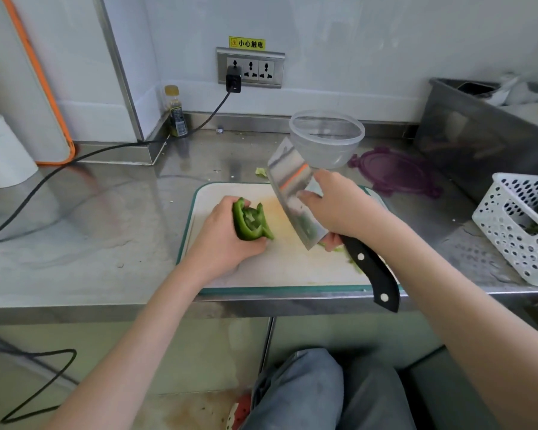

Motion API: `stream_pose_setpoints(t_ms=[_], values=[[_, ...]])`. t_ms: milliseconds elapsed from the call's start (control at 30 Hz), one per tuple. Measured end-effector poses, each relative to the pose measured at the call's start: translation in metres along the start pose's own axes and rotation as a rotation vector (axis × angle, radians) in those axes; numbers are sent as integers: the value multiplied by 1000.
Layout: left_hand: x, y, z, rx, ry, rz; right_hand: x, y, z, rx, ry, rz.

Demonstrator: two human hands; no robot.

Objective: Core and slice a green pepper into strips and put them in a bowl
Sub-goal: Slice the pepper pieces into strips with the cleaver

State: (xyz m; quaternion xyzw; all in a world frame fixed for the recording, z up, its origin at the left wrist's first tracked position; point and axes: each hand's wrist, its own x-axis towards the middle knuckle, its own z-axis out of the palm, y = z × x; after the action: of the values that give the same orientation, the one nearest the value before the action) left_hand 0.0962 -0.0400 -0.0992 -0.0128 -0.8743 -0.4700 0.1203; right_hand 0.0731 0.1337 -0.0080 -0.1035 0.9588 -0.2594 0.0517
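The left hand [222, 235] wraps its fingers round the green pepper [251, 220], pinning it on the cutting board [280, 265], cut side open toward three o'clock. The right hand [339, 212] grasps the cleaver [295, 193] up at the blade, thumb flat on the steel, black handle trailing out toward five o'clock past the board's near edge. The blade slants up to twelve o'clock and covers part of the clear bowl [326, 136], which stands just beyond the board. A few green strips [339, 248] peek out under the right hand, mostly hidden and blurred.

At two o'clock from the board lies a purple lid [395, 172]; at three o'clock a white perforated basket [522, 225], cut off by the frame. At eleven o'clock a small bottle [176, 113] sits in the corner, beneath a wall socket [250, 68] with a black cable [106, 150] running across the steel counter [90, 228]. Pale walls behind. A steel tub [479, 131] at one o'clock holds things too blurred to name.
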Motion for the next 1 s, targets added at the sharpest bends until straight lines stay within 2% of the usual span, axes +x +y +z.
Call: stream_pose_setpoints(t_ms=[167, 333, 467, 567, 733, 900, 1000], values=[[-2, 1, 1, 25, -18, 12, -2, -11, 14, -10, -54, -16], [0, -1, 2, 16, -39, 10, 6, -13, 27, 22, -135, 68], [1, -4, 2, 9, -86, 14, 6, -9, 35, -8, -36, -6], [1, -3, 2, 22, -93, 23, 10, -8, 40, -89, -14, -24], [1, -1, 2, 28, -94, 13, 18, -22, 47, -316, -143, 87], [2, -1, 2, 19, -102, 11, 16, -27, 49, -304, -167, 139], [0, 1, 0, 19, -110, 9, 23, -33, 46, -360, -197, 105]])
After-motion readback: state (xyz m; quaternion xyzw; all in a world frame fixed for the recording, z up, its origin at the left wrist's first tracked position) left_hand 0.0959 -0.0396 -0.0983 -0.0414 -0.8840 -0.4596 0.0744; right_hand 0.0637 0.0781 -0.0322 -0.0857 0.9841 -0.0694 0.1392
